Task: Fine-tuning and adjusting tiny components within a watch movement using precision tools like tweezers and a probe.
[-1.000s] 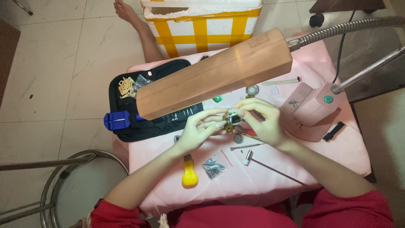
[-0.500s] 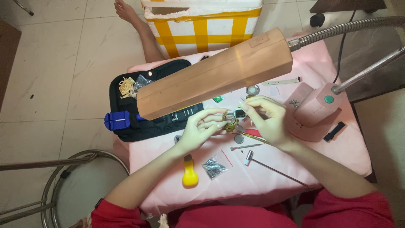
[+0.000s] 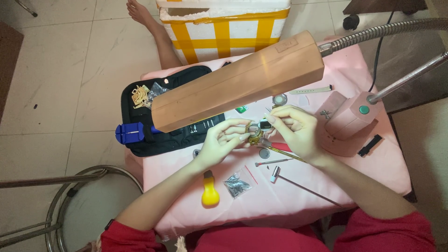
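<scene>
1. The gold watch case (image 3: 255,136) sits between the two hands, held up just above the pink bench (image 3: 354,172), below the edge of the long lamp head (image 3: 238,81).
2. The left hand (image 3: 223,142) is closed on the case, fingertips pinching its left rim and steadying it.
3. The right hand (image 3: 295,128) is closed too: its fingertips pinch a small dark part (image 3: 265,124) at the top right of the case. A thin gold-handled tool (image 3: 282,152) runs out from under this hand towards the case; whether the hand grips it cannot be told.
4. Judging by this, the work looks mid-way: the case is open and in hand, with a part at its rim, not closed up. Whether that part is going in or coming out cannot be told.
5. Just below the hands lie a small round disc (image 3: 264,153), a pin tool (image 3: 273,162) and a small hammer (image 3: 303,185), all untouched.
6. Nearer the person's body lie a bag of small metal parts (image 3: 236,184) and a yellow-handled tool (image 3: 210,191).
7. Further out, a pale watch strap (image 3: 310,89) lies apart from the case, so the strap is not yet fitted. A black tool pouch (image 3: 140,116) with a blue strap tool (image 3: 132,133) lies on the left.
</scene>
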